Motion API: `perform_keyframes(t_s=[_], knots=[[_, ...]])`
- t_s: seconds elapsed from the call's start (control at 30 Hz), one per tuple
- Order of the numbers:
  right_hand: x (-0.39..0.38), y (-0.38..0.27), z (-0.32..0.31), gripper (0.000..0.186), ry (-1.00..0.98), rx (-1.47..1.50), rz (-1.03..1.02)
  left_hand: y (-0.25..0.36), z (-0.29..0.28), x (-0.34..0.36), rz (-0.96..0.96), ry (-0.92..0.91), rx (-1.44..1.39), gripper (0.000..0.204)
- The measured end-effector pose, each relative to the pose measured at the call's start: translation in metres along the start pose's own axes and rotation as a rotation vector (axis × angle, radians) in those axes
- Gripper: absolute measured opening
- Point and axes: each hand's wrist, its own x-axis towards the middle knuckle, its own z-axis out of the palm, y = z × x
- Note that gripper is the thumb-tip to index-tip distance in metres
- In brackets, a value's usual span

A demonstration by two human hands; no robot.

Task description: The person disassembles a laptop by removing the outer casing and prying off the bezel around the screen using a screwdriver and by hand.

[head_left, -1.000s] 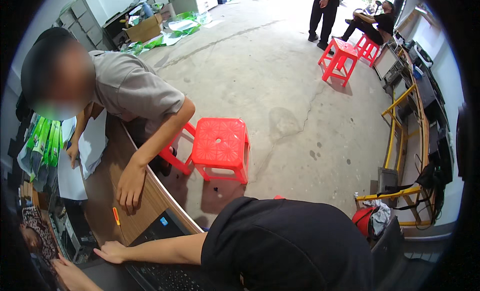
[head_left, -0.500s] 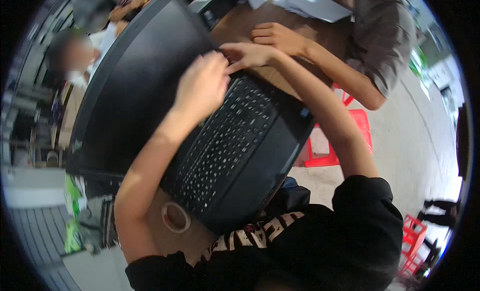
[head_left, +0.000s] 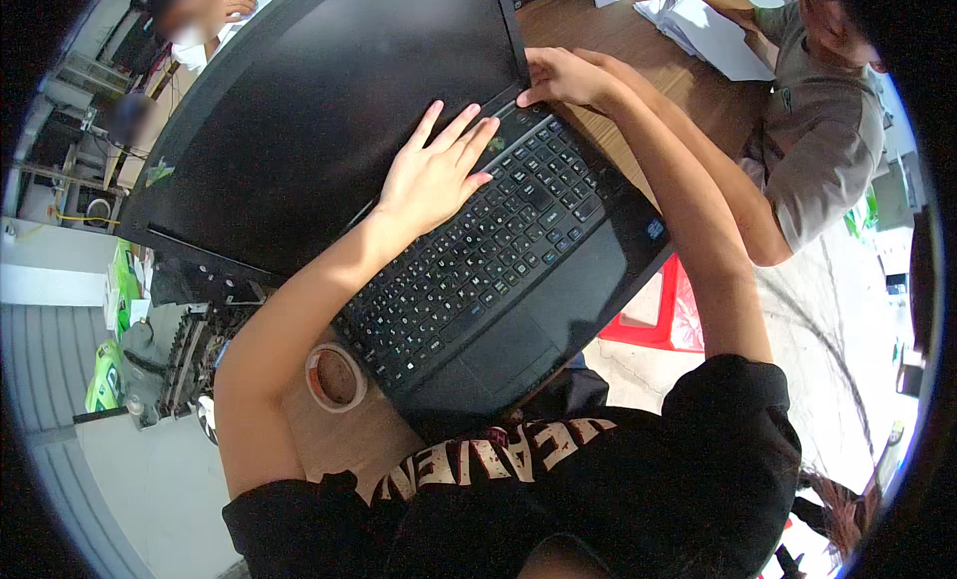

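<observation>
A black laptop [head_left: 508, 355] lies unfolded at a slant in front of me, its dark screen [head_left: 339, 101] tilted back to the far left. My left hand [head_left: 427, 180] is open, fingers spread, resting over the strip between the keyboard [head_left: 469, 270] and the screen hinge. At the far right end of that hinge is my right hand [head_left: 573, 79]. Its thumb is on the laptop's corner and the other fingers are curled about the edge, partly hidden behind the screen's side. Beside the laptop's near left corner lies a roll of tape [head_left: 317, 385].
A co-worker in a grey shirt [head_left: 832, 141] sits at the right, one forearm running close behind my right arm. Papers [head_left: 688, 31] lie on the wooden table [head_left: 558, 26]. A red stool [head_left: 638, 330] stands below the table's right edge. Other people are at the far left.
My left hand has come away from my right hand at the hinge and now lies with fingers spread. My right hand stays at the hinge corner. The view has shifted.
</observation>
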Motion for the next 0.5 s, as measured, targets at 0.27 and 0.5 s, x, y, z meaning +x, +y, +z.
perform_keyframes(t_s=[0.27,0.5], knots=[[-0.006,0.013,0.01,0.031,0.137,-0.193,0.014,0.005,-0.029,-0.04,-0.072,-0.125,-0.025,0.061],[-0.014,-0.003,0.03,0.051,0.25,-0.25,0.008,0.013,-0.035,-0.021,-0.098,-0.281,0.011,0.066]])
